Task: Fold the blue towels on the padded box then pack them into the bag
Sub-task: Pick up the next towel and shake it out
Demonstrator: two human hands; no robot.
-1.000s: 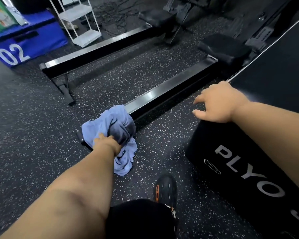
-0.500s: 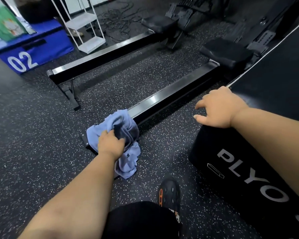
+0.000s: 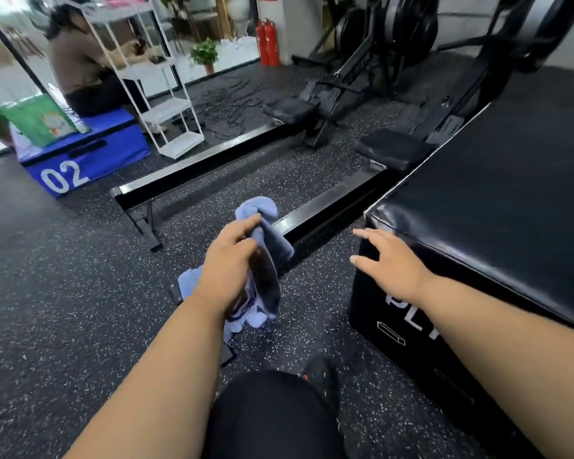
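Observation:
My left hand [image 3: 227,268] grips a crumpled blue towel [image 3: 265,260], lifted off the speckled floor near the end of a rowing machine rail. The towel bunches above my fingers and hangs down below my wrist. My right hand [image 3: 390,261] is open with spread fingers, hovering at the near left corner of the black padded box [image 3: 497,200] on the right. The box top is bare. No bag is identifiable among the task items close to me.
Two black rowing machine rails [image 3: 325,207] run diagonally across the floor ahead. A blue box marked 02 [image 3: 80,160] with a green bag [image 3: 39,119] on it, a white shelf rack [image 3: 166,94] and a seated person [image 3: 77,61] are at the far left. My shoe [image 3: 322,380] is below.
My left hand raised the towel off the rail end and brought it toward the box. My right hand came off the box corner and opened. The view tilted up.

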